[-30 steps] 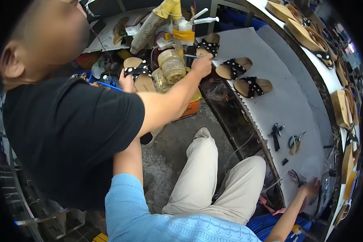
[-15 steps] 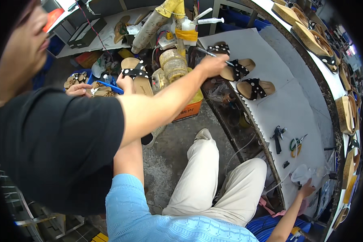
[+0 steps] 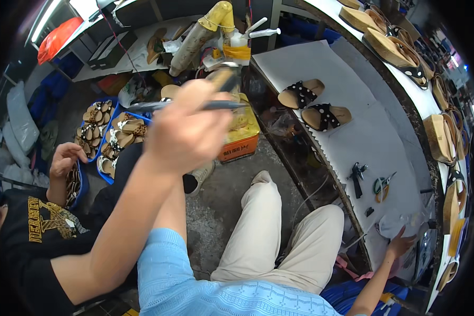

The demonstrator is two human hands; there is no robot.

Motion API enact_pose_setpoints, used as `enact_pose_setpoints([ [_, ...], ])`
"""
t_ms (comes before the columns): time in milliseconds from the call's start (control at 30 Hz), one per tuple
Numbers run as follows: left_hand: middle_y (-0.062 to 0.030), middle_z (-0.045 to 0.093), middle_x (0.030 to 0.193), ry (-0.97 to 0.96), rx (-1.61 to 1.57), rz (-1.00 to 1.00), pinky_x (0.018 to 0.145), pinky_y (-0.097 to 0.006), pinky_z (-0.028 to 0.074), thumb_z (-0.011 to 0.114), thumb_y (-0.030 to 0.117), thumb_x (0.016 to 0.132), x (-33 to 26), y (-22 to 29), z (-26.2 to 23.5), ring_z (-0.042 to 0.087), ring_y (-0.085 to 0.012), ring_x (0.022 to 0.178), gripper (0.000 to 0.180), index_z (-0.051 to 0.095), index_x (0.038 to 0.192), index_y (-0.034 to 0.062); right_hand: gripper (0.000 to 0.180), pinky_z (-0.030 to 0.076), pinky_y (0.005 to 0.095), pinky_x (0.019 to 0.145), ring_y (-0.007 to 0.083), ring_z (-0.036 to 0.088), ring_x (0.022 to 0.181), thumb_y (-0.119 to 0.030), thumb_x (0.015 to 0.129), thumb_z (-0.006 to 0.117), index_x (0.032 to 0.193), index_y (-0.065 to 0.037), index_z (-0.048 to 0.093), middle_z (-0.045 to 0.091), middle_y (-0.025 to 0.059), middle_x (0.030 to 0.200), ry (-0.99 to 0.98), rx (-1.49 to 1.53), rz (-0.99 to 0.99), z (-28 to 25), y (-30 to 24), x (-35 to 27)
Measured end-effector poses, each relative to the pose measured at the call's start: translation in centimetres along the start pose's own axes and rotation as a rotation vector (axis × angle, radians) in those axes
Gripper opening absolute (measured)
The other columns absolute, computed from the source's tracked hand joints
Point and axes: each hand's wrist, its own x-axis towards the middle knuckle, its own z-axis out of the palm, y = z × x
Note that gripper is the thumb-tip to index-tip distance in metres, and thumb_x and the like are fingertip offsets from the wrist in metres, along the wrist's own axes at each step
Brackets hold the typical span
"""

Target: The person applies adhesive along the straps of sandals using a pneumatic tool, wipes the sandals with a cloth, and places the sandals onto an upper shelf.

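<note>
My left forearm (image 3: 173, 210) reaches up from my light blue sleeve, but a co-worker's arm covers my left hand, so its fingers are hidden. Just past that arm shows the tip of a tan sandal sole (image 3: 168, 91). My right hand (image 3: 401, 245) rests at the right end of the bench with fingers apart, against a clear plastic bag (image 3: 392, 225). The co-worker's hand (image 3: 187, 129), blurred, crosses in front of me with a dark pen-like tool (image 3: 221, 105) and a blurred sandal (image 3: 225, 79).
Two polka-dot sandals (image 3: 326, 117) lie on the paper-covered bench (image 3: 353, 79), with a black-handled tool (image 3: 357, 179) and scissors (image 3: 383, 187) nearer me. Blue baskets (image 3: 110, 176) of sandals stand left. A yellow machine (image 3: 242, 126) is ahead; cork-soled sandals (image 3: 440, 138) line the right shelf.
The co-worker's arm has swung back from the bench to the left, and the farthest sandal has left the bench. My left hand, seen holding a sandal before, is now covered. My right hand barely moved.
</note>
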Motion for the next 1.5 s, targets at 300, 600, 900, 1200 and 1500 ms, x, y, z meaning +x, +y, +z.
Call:
enact_pose_setpoints([
  [300,-0.0112,0.076,0.102,0.603,-0.577,-1.603,0.083,-0.030,0.053,0.061,-0.002,0.087,-21.8,-16.7,25.2,0.069,-0.0163,0.088,0.031,0.073,0.116,-0.0038,0.047,0.046,0.0485,0.101,0.0377,0.060,0.121,-0.039,0.102,0.060,0.131,-0.001,0.059,0.061,0.0214,0.133,0.192,0.282,-0.299,-6.8,-0.8,0.8],
  [600,-0.0063,0.073,0.102,0.713,-0.734,-1.560,0.081,-0.028,0.052,0.052,-0.009,0.088,-22.1,-17.7,25.2,0.066,-0.0126,0.090,0.034,0.072,0.116,-0.0055,0.024,0.047,0.0375,0.102,0.0264,0.062,0.114,0.005,0.089,0.064,0.113,0.003,0.061,0.063,0.0169,0.125,-0.642,1.623,-0.505,-25.4,-24.0,-8.5],
  [900,0.0011,0.068,0.091,0.787,-1.198,-1.625,0.058,-0.022,0.036,0.045,-0.012,0.092,-21.8,-17.1,22.7,0.045,-0.0050,0.063,0.039,0.071,0.118,0.0024,0.099,0.059,0.0357,0.079,0.0283,0.067,0.112,-0.035,0.090,0.079,0.159,-0.003,0.016,0.038,0.0276,0.155,-1.639,1.690,-0.756,-31.1,-58.1,-28.4],
  [1200,-0.0024,0.064,0.098,0.521,-1.215,-1.533,0.062,-0.019,0.042,0.050,0.008,0.094,-23.6,-17.0,18.8,0.055,-0.0083,0.072,0.040,0.057,0.134,0.0092,0.049,0.049,0.0265,0.046,0.0151,0.066,0.058,0.003,0.097,0.060,0.144,-0.003,0.046,0.061,0.0073,0.091,-2.008,1.901,0.025,-35.3,-67.5,-36.0],
  [1500,-0.0081,0.061,0.099,0.599,-0.979,-1.728,0.063,-0.031,0.049,0.060,0.009,0.093,-23.1,-18.0,19.7,0.059,-0.0144,0.078,0.027,0.053,0.119,0.0056,0.049,0.048,0.0254,0.043,0.0159,0.068,0.057,0.004,0.096,0.061,0.144,-0.001,0.052,0.065,0.0094,0.097,-1.984,1.901,0.109,-34.2,-69.9,-37.8],
])
